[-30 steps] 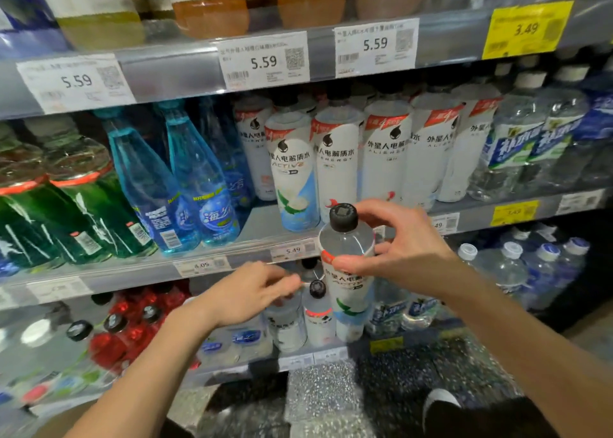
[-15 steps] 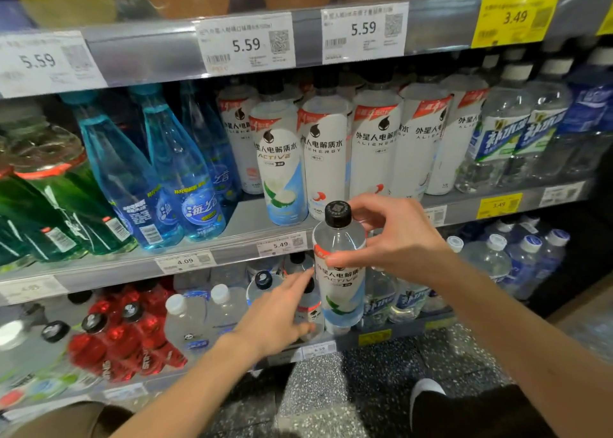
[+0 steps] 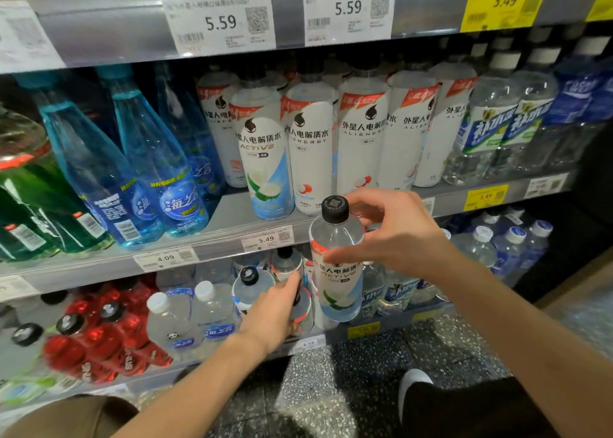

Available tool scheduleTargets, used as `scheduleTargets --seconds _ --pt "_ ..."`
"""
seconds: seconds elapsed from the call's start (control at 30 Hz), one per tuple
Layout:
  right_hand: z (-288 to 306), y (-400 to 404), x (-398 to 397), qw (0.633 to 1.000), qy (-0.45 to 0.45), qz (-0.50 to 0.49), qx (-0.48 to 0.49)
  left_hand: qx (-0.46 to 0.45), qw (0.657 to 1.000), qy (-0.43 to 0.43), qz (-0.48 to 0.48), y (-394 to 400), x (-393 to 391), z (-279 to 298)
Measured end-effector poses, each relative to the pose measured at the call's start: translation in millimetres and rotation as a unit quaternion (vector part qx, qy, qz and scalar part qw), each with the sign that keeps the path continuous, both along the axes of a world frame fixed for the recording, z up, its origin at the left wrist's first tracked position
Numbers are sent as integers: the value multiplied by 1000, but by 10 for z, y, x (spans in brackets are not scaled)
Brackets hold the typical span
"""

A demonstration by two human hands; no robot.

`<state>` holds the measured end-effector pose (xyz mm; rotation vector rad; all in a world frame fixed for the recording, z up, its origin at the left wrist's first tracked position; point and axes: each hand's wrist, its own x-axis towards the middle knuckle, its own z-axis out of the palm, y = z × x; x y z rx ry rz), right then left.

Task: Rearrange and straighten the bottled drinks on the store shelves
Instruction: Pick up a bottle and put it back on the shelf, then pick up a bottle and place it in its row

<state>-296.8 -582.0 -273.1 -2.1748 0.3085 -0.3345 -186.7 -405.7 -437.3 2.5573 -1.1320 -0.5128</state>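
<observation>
The right hand grips a black-capped ACTIVE electrolyte bottle by its shoulder, upright, in front of the lower shelf. Just left of it, the left hand wraps a smaller white bottle on that shelf.

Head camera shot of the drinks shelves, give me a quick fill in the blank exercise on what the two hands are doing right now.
1. The right hand grips the ACTIVE bottle, whose cap is ____ in colour.
2. The left hand reaches to the ____ shelf.
3. The yellow tag reads ____.

Missing words: black; lower; 3.49
</observation>
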Motion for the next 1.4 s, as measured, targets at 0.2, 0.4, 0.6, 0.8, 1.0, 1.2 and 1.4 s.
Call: scheduleTargets --seconds 0.2,0.4,0.6,0.8,1.0,1.2,1.4 --pt "9 10 -33 1000 7 0 3 112 983 -139 -36 37 -92 100" --pt "15 13 -13 1000 6 11 -4 70 986 -150 -32 50 -160 222" --pt "15 30 -8 1000 -5 23 -7 -63 991 -119 2 110 -90 366" --pt "4 40 -9 1000 -8 22 -13 -186 981 -28 47 302 -17 583" --pt "-67 82 57 999 10 34 -14 -322 945 9 59 495 -25 896" --pt "-136 165 129 998 33 58 -13 -391 917 15 81 649 13 1041" --pt "-314 257 274 996 59 64 -2 -452 887 41 80 777 -14 1202"
